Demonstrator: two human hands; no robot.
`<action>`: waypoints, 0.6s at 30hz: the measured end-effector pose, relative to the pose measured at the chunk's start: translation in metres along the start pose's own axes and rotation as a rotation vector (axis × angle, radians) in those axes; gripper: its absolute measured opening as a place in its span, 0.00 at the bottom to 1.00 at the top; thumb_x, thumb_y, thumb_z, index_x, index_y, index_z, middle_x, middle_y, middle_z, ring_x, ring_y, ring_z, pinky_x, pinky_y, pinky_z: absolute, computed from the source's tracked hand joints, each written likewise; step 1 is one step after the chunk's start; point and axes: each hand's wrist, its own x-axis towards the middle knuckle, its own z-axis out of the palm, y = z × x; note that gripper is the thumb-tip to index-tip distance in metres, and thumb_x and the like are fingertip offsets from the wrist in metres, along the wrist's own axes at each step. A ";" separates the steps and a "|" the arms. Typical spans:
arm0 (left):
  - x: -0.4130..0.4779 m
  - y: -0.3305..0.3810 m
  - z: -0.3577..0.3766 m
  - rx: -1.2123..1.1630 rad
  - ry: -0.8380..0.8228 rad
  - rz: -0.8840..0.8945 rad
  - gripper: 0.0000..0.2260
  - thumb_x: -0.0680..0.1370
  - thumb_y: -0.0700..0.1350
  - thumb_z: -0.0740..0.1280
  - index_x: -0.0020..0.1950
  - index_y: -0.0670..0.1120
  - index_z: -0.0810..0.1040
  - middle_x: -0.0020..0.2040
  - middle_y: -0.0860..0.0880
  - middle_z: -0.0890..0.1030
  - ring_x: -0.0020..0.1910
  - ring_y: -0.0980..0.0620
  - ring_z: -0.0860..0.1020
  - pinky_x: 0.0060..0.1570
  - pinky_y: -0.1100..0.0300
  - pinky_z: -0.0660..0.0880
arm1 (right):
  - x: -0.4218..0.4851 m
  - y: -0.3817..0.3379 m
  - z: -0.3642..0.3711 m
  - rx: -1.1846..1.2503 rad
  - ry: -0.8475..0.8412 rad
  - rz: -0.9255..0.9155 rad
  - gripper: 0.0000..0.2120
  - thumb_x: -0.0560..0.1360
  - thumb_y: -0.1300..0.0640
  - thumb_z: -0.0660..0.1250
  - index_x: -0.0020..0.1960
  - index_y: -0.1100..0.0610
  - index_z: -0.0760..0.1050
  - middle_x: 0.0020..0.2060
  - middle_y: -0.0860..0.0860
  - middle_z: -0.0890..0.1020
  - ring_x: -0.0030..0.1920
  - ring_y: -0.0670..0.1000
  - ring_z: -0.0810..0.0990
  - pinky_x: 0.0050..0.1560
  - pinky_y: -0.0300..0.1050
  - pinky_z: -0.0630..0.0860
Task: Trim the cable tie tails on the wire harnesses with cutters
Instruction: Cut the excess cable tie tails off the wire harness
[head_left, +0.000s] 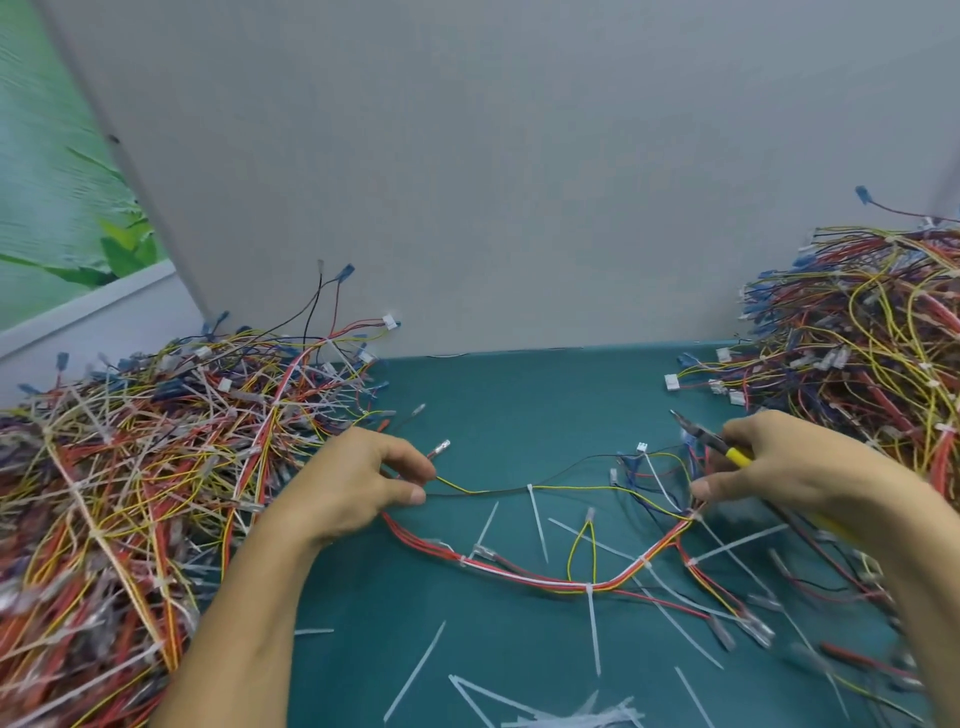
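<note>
Harness (571, 579) stretched between hands: left hand (358, 483) fingers pinch wires; right hand (779, 467) fingers grip cutters (711, 441).

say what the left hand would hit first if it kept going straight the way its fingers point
Probably only bare mat: the left hand points right, along the yellow wire it pinches, toward the right hand. Depth unclear.

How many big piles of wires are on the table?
2. One wire pile lies at the left beside the left hand; the other pile rises at the right behind the right hand.
</note>
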 end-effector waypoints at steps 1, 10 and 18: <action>0.000 0.001 0.000 0.004 -0.001 -0.002 0.11 0.69 0.39 0.77 0.43 0.55 0.84 0.41 0.58 0.84 0.40 0.65 0.80 0.50 0.65 0.76 | 0.000 0.000 0.000 0.000 -0.004 0.000 0.18 0.65 0.46 0.79 0.36 0.57 0.74 0.32 0.53 0.79 0.32 0.51 0.73 0.37 0.47 0.66; -0.002 0.015 0.027 0.204 -0.429 -0.003 0.17 0.65 0.44 0.79 0.51 0.57 0.81 0.41 0.66 0.81 0.46 0.65 0.78 0.52 0.66 0.75 | -0.006 -0.008 0.003 -0.048 -0.072 -0.098 0.14 0.65 0.49 0.80 0.40 0.54 0.76 0.34 0.51 0.81 0.36 0.49 0.78 0.41 0.46 0.72; 0.002 0.016 0.029 0.131 -0.267 0.118 0.07 0.73 0.44 0.72 0.40 0.57 0.81 0.38 0.56 0.83 0.41 0.58 0.78 0.49 0.60 0.74 | -0.008 -0.017 0.006 -0.054 -0.125 -0.234 0.15 0.62 0.46 0.80 0.43 0.44 0.77 0.33 0.47 0.77 0.34 0.46 0.76 0.40 0.46 0.71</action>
